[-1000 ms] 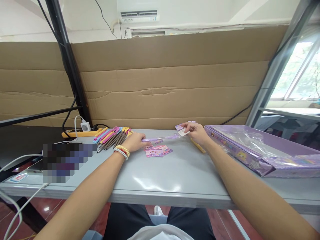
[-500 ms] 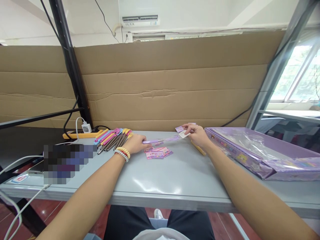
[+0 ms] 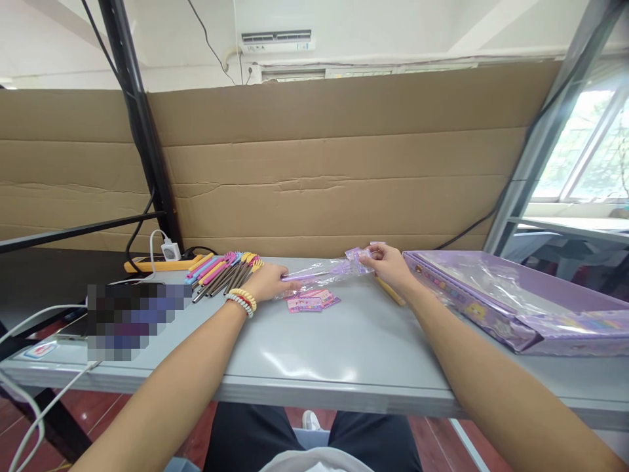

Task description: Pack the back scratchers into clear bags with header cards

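My left hand (image 3: 269, 282), with beaded bracelets at the wrist, is closed on the left end of a slim purple pen-like stick (image 3: 307, 273). A clear plastic bag (image 3: 327, 269) stretches along the stick; whether the stick lies inside it or behind it, I cannot tell. At the bag's right end, my right hand (image 3: 386, 262) pinches the plastic by a purple printed card (image 3: 356, 255). Several small pink and purple printed cards (image 3: 312, 301) lie on the table just below the bag. A yellow stick (image 3: 390, 292) rests by my right wrist, partly hidden.
Left of my left hand lies a pile of coloured and brown sticks with fork-shaped tops (image 3: 228, 269). Behind it is a yellow power strip (image 3: 160, 264) with a white charger (image 3: 170, 249). A purple box (image 3: 565, 344) holding clear plastic stands right. Cardboard (image 3: 334, 157) walls the back.
The clear bag now spreads out between both hands over the purple stick. The white piece in my right hand no longer shows; a purple printed face does. Both hands have barely moved.
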Demonstrator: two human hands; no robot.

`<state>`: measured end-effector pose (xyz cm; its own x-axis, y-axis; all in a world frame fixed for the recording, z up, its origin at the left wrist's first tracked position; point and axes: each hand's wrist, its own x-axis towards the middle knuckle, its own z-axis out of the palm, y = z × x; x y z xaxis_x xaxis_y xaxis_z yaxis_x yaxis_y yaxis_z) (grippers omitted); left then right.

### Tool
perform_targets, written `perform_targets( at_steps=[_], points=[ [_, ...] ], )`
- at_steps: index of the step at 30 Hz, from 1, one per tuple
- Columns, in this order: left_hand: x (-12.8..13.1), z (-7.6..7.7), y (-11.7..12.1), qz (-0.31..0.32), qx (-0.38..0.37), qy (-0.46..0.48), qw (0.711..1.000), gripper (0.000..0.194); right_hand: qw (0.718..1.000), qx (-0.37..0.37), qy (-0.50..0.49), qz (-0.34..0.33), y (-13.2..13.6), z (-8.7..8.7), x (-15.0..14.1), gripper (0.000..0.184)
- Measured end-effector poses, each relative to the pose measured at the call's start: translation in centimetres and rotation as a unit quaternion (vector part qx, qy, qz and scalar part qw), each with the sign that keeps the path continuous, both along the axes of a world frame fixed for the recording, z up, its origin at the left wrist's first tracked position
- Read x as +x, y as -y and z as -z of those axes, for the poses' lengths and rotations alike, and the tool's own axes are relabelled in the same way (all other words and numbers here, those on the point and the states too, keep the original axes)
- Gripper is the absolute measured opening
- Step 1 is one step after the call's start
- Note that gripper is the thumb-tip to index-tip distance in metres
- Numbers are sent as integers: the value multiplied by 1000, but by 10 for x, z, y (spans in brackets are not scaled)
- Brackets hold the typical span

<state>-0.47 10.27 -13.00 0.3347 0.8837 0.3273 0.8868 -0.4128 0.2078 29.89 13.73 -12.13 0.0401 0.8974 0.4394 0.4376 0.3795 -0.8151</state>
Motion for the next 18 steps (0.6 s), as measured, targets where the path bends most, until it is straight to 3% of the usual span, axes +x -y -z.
perform_targets(
  at_steps=[6, 13, 18],
  points=[
    [0, 0, 0, -4, 11, 27, 1000, 54, 998, -50, -33, -33, 4, -2, -1, 45],
    [3, -1, 3, -14, 10, 83, 996, 54, 964, -176, -95, -174, 5, 3, -4, 43],
    [7, -4, 7, -7, -7, 141, 990, 56, 941, -124, -219, -227, 8, -2, -5, 36]
  ],
)
